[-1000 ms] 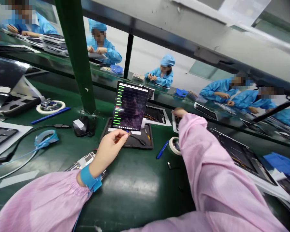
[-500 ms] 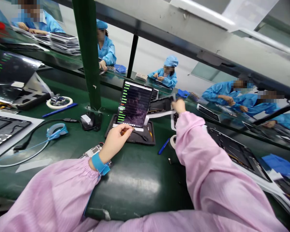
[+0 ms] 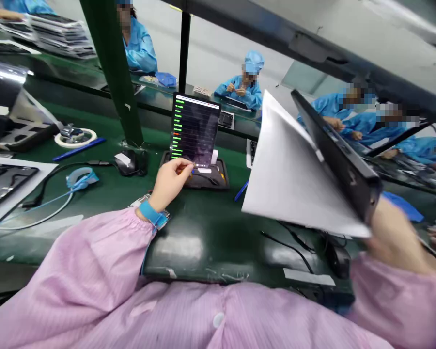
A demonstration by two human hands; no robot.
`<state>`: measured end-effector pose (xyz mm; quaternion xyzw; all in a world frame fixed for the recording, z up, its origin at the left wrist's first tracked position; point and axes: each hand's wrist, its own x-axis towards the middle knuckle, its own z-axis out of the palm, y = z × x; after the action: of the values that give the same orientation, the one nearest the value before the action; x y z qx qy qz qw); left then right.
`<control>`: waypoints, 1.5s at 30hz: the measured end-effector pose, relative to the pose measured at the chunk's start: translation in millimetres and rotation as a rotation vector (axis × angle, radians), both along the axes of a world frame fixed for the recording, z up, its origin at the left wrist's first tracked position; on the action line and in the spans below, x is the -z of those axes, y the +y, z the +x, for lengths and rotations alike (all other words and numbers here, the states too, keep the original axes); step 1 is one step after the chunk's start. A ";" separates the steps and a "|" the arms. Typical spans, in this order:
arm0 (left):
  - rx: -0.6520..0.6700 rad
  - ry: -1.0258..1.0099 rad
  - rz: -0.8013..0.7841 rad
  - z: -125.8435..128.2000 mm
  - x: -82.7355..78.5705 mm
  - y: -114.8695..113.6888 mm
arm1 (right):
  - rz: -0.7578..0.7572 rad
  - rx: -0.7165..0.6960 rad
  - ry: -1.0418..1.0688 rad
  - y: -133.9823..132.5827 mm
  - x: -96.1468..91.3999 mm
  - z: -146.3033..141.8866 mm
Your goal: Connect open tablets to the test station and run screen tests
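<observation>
Left hand, bare, fingers closed in a pinch on a slim dark tool, its exact kind too small to tell, held just in front of the lower edge of an upright tablet with a dark screen showing green bars. The tablet stands in a shallow black tray. Right hand, motion-blurred, gripping a black-framed rectangular panel raised and tilted above the bench, with a white paper sheet held against its underside. Both sleeves are pink striped smock fabric; a blue wrist band circles the left wrist. On the dark green workbench: a black computer mouse, a blue pen, a white tape roll and a coiled blue wrist strap. Across the bench sits a person in a blue smock and cap.
</observation>
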<state>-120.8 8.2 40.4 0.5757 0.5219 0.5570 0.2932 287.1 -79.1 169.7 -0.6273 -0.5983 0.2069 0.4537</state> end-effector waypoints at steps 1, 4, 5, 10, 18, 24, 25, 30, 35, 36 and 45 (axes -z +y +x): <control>-0.014 -0.004 0.012 -1.4 -0.7 0.5 | -0.058 0.032 0.056 -6.9 27.9 -9.5; -0.046 -0.035 0.014 -5.3 -3.8 0.3 | -0.283 0.117 0.305 -24.7 109.3 -48.6; -0.048 -0.044 0.003 -6.2 -5.1 -0.5 | -0.311 0.131 0.362 -30.2 131.7 -60.1; 0.171 0.084 -0.199 -3.4 -8.3 -9.7 | -0.227 -0.030 0.012 -53.0 173.2 -82.9; 0.616 0.357 -0.592 13.9 6.3 -21.5 | 0.029 -0.550 -0.716 -11.2 131.6 -157.9; 0.687 0.608 -0.554 3.5 10.3 -16.2 | -0.064 -0.722 -0.428 34.4 172.3 -216.7; 0.699 0.629 -0.549 2.3 10.3 -15.4 | -0.070 -0.713 -0.404 35.8 175.2 -218.2; 0.730 0.700 -0.577 3.7 8.1 -16.7 | -0.090 -0.703 -0.353 32.9 173.6 -214.3; 0.747 0.739 -0.552 7.5 8.0 -20.9 | -0.106 -0.699 -0.350 32.6 172.5 -215.3; 0.749 0.744 -0.548 7.8 8.4 -21.4 | -0.106 -0.699 -0.351 32.7 172.7 -215.6; 0.723 0.724 -0.557 9.2 7.7 -24.5 | -0.120 -0.704 -0.351 32.9 171.3 -214.9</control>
<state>-111.6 -16.3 32.8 0.7722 0.4862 0.0307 0.4079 72.2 -46.2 -1.6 -0.4348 -0.8321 0.2740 0.2085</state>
